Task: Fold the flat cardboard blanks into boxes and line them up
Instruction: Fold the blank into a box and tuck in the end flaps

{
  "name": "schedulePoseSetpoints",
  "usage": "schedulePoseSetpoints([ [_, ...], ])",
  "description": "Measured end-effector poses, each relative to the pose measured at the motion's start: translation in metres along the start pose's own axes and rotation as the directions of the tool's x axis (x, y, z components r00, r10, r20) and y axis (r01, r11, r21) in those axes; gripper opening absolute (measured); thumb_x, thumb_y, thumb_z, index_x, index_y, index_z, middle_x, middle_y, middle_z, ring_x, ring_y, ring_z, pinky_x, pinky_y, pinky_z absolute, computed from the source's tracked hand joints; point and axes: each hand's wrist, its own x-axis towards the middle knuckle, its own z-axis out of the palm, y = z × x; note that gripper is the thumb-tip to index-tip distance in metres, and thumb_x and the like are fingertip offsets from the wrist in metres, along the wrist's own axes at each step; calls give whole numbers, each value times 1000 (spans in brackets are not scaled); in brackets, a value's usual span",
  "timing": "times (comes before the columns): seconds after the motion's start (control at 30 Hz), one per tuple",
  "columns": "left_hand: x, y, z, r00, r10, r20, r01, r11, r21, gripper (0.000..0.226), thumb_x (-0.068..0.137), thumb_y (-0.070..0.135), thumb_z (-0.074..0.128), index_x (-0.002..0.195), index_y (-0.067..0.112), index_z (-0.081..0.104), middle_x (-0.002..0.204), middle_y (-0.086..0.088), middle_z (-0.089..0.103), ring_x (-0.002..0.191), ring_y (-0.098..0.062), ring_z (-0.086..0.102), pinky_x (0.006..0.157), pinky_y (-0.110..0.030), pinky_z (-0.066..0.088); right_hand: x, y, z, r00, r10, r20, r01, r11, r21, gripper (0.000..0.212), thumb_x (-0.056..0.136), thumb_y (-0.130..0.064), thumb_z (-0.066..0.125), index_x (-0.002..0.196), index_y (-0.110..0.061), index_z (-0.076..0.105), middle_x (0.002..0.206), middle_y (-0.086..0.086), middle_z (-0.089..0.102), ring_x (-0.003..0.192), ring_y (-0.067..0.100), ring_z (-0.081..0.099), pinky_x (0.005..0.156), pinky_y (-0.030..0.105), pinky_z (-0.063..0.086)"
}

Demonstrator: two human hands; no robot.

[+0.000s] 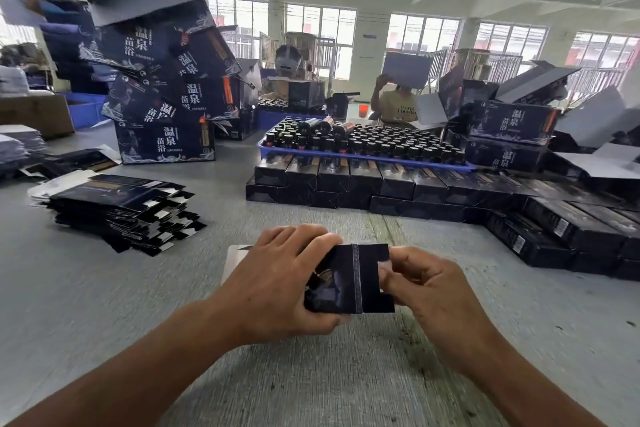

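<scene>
Both hands work a small dark navy printed cardboard blank just above the grey desk, low in the middle of the view. The left hand wraps over the blank's left part, fingers curled across its top edge and thumb underneath. The right hand pinches the blank's right end, where a notched flap sticks out, between thumb and bent fingers. A pale patterned stripe runs down the blank's face. A white flap of card shows behind the left hand; whether it belongs to the same blank cannot be told.

To the left on the desk lies a loose, fanned stack of flat dark blanks with white tabs, well apart from the hands. Ahead and to the right, folded black boxes stand in rows, stacked in layers, and the rows bend toward the near right. On top of them sits a blue tray packed with dark capped bottles. Large navy cartons with white lettering are piled high at the left rear. Other people sit behind the goods.
</scene>
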Motion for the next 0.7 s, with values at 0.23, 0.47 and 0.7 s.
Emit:
schedulePoseSetpoints([
  [0.23, 1, 4, -1, 1000, 17, -12, -18, 996, -90, 90, 73, 79, 56, 144, 27, 35, 139, 16, 43, 125, 2, 31, 108, -18, 22, 1, 2, 7, 999, 36, 7, -36, 995, -91, 19, 90, -22, 68, 99, -38, 74, 96, -19, 76, 90, -2, 71, 72, 15, 56],
  [0.47, 0, 3, -2, 991, 89, -96, -88, 996, 14, 92, 78, 77, 52, 155, 36, 22, 138, 10, 50, 118, -6, 43, 98, -22, 31, 1, 6, 5, 999, 32, -8, -32, 999, -35, 26, 89, -10, 72, 104, -31, 71, 96, -11, 77, 86, 7, 73, 66, 17, 56],
  [0.7, 1, 3, -4, 971, 196, -137, -174, 973, 153, 73, 90, 70, 39, 155, 41, 23, 142, -4, 49, 118, -21, 57, 96, -39, 50, 2, 3, 2, 999, -2, -40, 0, 999, -41, 31, 92, -10, 71, 111, -34, 69, 97, -14, 76, 85, 7, 73, 64, 18, 56],
])
